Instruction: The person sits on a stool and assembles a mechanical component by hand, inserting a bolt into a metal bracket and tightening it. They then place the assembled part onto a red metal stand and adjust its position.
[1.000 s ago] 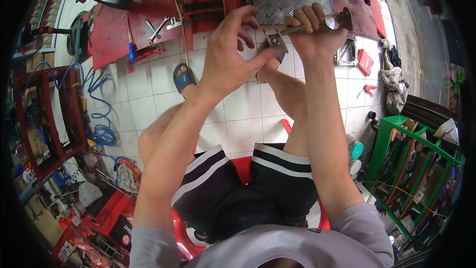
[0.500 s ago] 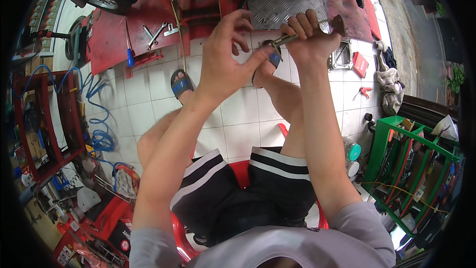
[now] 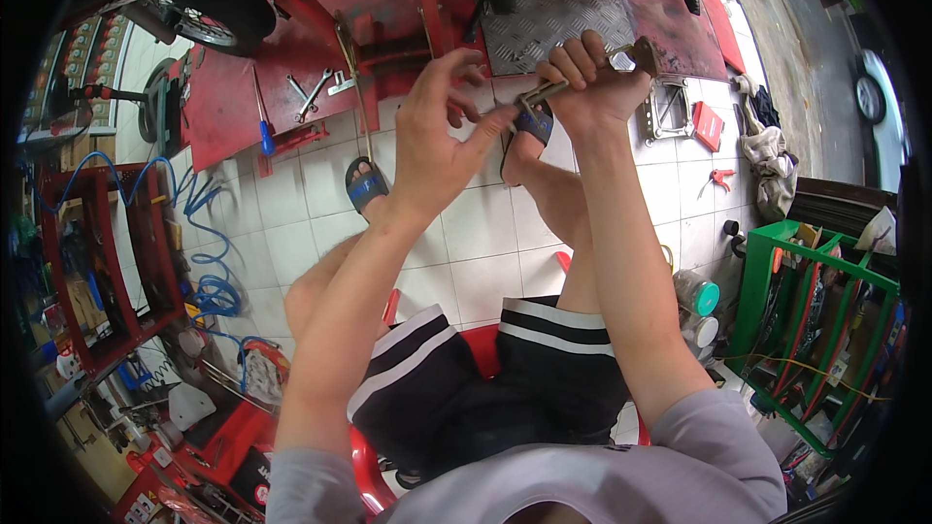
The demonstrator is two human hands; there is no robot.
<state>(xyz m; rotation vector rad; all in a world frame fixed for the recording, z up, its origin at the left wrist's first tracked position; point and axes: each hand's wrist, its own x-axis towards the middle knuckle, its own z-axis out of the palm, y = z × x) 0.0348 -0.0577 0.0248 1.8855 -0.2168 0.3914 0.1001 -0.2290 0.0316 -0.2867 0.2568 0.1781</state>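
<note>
White tiled floor (image 3: 481, 233); dark-red rack (image 3: 158, 238) left, green rack (image 3: 760, 281) right; grey road (image 3: 825, 68) upper right.

Blue ltrs (image 3: 363, 181) on dk sandals (image 3: 369, 194), wht print (image 3: 262, 470) on blk box (image 3: 249, 478)

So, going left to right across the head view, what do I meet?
Red metal rack, blue-handled screwdriver, silver wrench, left hand, right hand gripping a metal tool, red box, bundled beige cloth.
</note>
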